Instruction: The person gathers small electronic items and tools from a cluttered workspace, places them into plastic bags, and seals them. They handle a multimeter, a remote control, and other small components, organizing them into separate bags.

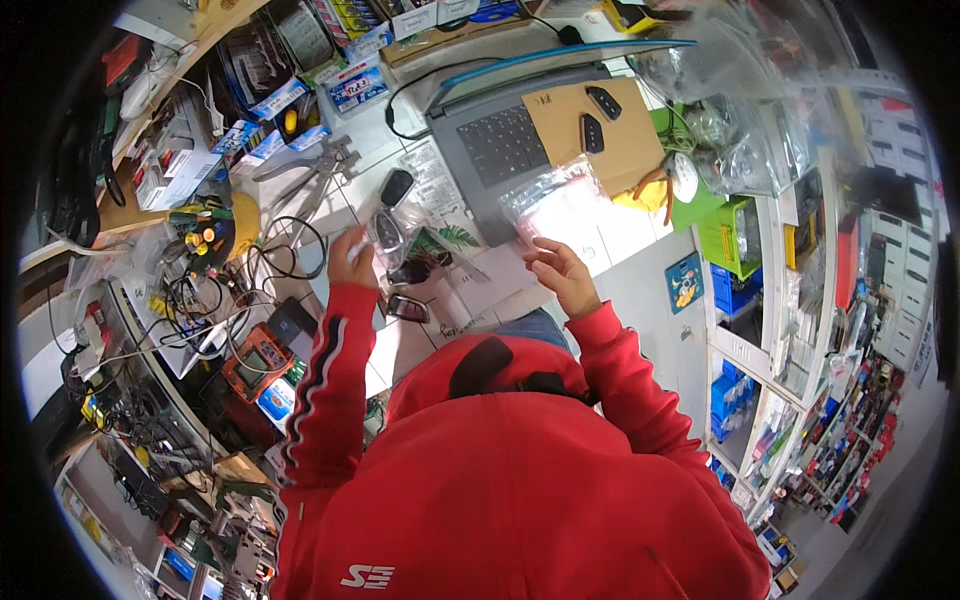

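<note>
The left hand (350, 262) pinches a small clear bag (388, 232) holding a dark key fob, just right of it above the desk (640, 290). The right hand (562, 275), fingers loosely curled, touches a larger clear bag (555, 205) just beyond it, contents unclear.

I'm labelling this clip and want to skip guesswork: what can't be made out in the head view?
- Left hand: its grip on the clear bag is blurred by glare.
- Right hand: whether it touches the plastic sleeve is unclear.
- Laptop keys: partly covered by cardboard.
</note>
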### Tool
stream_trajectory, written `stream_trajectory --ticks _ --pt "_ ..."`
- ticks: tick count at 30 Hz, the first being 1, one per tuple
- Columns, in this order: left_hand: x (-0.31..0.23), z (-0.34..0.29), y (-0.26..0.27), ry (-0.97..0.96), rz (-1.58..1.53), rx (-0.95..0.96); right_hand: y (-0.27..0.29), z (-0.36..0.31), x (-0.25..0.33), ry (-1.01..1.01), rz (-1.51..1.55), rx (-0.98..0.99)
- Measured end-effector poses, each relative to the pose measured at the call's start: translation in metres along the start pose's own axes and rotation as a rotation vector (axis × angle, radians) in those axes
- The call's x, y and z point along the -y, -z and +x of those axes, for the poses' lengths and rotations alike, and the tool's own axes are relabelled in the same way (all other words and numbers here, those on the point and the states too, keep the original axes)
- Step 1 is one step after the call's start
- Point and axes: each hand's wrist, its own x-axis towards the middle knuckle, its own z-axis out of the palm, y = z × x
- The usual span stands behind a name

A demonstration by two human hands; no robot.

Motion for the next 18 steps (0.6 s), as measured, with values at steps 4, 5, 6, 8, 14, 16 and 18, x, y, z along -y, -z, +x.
stream_trajectory --ticks 4,5,6,8,14,16,18 --pt "0.012 -0.064 0.026 0.09 0.019 0.027 0.008 -0.02 -0.007 -0.096 0.05 -0.029" --pt "0.013 -0.076 0.029 0.12 0.049 0.031 0.008 -0.025 -0.01 -0.111 0.061 -0.029" --pt "0.015 -0.084 0.03 0.117 0.062 0.035 0.007 -0.031 -0.012 -0.11 0.052 -0.044" --pt "0.014 -0.092 0.024 0.109 0.055 -0.004 0.006 -0.042 -0.018 -0.109 0.047 -0.042" --pt "-0.004 -0.074 0.003 -0.14 0.186 0.03 0.012 -0.072 -0.029 -0.037 0.029 -0.093" --pt "-0.01 -0.066 0.0 -0.181 0.214 0.056 0.019 -0.078 -0.032 0.016 0.047 -0.138" --pt "-0.012 -0.062 -0.003 -0.185 0.222 0.073 0.031 -0.073 -0.032 0.038 -0.01 -0.207"
